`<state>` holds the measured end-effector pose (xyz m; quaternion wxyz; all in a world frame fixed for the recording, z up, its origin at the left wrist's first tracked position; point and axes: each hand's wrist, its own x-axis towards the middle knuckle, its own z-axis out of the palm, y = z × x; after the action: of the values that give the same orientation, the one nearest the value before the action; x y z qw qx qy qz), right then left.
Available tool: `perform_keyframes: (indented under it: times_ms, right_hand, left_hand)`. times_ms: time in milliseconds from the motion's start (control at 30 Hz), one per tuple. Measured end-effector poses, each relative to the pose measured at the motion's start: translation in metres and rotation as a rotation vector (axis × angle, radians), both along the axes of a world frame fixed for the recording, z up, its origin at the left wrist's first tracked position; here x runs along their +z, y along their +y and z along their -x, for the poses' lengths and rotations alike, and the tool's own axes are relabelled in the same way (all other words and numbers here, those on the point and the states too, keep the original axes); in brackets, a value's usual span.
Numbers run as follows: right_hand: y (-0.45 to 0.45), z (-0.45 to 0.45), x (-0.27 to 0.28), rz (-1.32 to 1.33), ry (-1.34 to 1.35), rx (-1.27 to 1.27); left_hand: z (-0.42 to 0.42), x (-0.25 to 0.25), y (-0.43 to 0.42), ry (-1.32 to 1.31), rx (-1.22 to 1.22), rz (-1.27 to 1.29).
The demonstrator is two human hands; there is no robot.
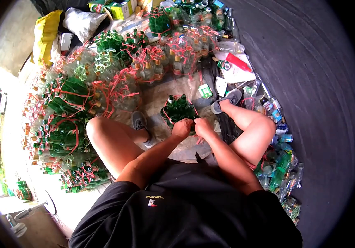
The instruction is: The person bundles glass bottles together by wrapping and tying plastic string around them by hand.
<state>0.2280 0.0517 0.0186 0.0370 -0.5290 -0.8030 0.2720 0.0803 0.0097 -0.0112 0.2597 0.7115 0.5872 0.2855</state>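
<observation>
Between the knees, hands: left hand [182, 128] and right hand [203, 127] nearly meet at the near edge of the bottle cluster; fingers on both curled tight. What they pinch, if anything: can't tell, too small.
Green cluster: dark-green glass bottles [180, 110], upright and packed together on the dull brown ground sheet [161, 94], just past the hands.
Strap: thin pink plastic strap [190, 99] shows at the cluster's far side; full loop or knot, can't tell.
Right pile: loose clear and green glass bottles [282, 163], jumbled, unbound.
Left stack: green glass bottle bundles [68, 91] wrapped in pink strap, piled up beside the left leg.
Beyond: clear glass bottle bundles [148, 68] with pink strap, upright.
Progress: my read, left and far bundles are done; cluster is gathered, its binding probably unfinished; right pile is left over.
Far edge: bright yellow woven sack [46, 35], stuffed white sack [82, 23].
</observation>
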Motion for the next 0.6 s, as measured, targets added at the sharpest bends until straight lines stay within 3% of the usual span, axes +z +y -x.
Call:
perform_keyframes:
  times_ms: [100,167,233,367,433,600]
  right_hand:
    - [0.003,0.001,0.007,0.109,-0.036,-0.139]
    - [0.003,0.002,0.006,0.096,-0.095,-0.12]
    - [0.004,0.002,0.003,0.084,-0.153,-0.101]
    - [0.003,0.004,0.013,0.15,-0.116,-0.164]
    - [0.003,0.005,0.014,0.149,-0.151,-0.175]
    - [0.001,0.011,0.018,0.143,-0.141,-0.249]
  left_hand:
    - [0.002,-0.01,0.003,0.017,-0.031,-0.055]
    - [0.006,-0.008,0.002,0.021,-0.061,-0.083]
    - [0.013,0.001,-0.003,0.039,-0.082,0.058]
    - [0.016,0.013,-0.008,0.09,-0.091,-0.02]
    - [0.014,0.026,-0.008,0.345,-0.018,-0.139]
    - [0.017,0.018,-0.011,0.333,-0.033,-0.113]
